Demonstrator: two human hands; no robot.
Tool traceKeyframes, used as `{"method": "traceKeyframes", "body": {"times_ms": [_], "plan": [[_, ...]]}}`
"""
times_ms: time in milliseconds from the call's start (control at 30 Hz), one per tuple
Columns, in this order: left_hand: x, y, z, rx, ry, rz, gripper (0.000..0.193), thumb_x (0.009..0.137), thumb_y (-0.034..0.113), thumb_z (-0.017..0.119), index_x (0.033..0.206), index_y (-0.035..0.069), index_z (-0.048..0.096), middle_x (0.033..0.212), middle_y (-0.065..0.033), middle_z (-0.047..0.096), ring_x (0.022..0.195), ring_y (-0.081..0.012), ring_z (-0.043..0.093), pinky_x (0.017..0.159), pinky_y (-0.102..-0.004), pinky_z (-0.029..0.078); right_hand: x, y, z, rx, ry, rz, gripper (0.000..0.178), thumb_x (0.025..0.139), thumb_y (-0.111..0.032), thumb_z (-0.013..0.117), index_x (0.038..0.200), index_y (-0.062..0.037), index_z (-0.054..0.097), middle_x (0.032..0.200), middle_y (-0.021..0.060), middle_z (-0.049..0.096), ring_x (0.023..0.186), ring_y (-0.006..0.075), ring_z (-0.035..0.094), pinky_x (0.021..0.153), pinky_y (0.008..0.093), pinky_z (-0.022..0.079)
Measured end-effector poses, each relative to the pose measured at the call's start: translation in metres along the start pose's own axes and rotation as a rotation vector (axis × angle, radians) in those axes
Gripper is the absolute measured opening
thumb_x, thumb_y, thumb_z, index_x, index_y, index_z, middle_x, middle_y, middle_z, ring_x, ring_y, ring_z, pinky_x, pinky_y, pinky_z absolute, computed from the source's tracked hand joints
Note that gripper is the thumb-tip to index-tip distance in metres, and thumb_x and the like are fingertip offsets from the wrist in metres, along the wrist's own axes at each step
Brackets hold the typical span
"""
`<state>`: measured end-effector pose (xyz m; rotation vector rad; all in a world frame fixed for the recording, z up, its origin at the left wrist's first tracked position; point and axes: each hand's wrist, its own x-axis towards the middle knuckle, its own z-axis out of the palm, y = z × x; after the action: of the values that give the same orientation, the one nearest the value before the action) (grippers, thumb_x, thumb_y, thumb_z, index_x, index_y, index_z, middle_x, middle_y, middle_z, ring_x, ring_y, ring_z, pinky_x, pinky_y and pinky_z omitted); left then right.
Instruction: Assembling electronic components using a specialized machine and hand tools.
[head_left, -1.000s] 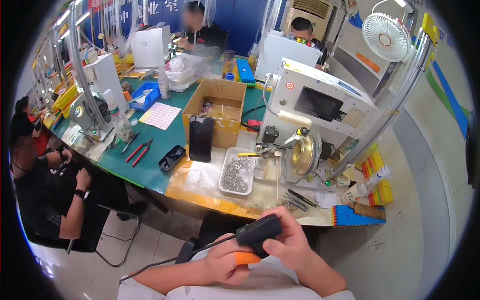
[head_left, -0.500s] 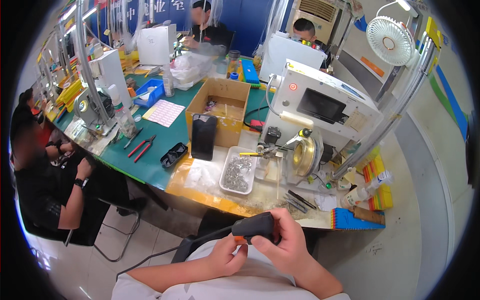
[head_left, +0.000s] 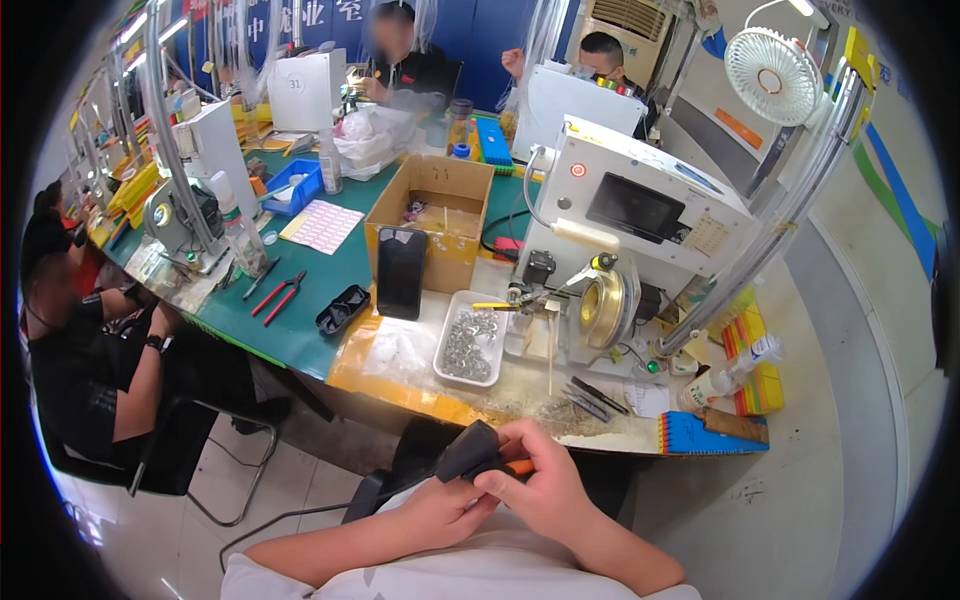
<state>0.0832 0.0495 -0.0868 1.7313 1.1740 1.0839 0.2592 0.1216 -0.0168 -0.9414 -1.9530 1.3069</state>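
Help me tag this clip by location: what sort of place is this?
Probably a small-parts assembly workshop: there's a white bench machine with a gold-coloured spool, a white tray of small metal pieces, and red-handled pliers.

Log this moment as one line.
left hand: at black corded device | right hand: gripping same device | bench: white tray with small metal parts, red-handled pliers

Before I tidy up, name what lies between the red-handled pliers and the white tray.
The head view shows a black container, then the dark phone and crumpled clear plastic.
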Motion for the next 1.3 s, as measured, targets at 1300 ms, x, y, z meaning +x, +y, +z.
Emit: {"method": "traceKeyframes", "body": {"times_ms": [1300], "plan": [[0.023,0.042,-0.045,-0.762,0.262,-0.268,0.025,0.099,0.007,0.071,0.122,-0.002,0.078,0.121,-0.0195,0.077,0.1,-0.0181,0.075,0.083,-0.0327,0.062,-0.021,0.035,0.037,-0.049,-0.063,-0.433,0.041,0.088,-0.009,0.08,0.126,-0.0013,0.069,0.111,0.0143,0.073,0.072,0.0234,0.067,0.061,0.0345,0.055]]}}
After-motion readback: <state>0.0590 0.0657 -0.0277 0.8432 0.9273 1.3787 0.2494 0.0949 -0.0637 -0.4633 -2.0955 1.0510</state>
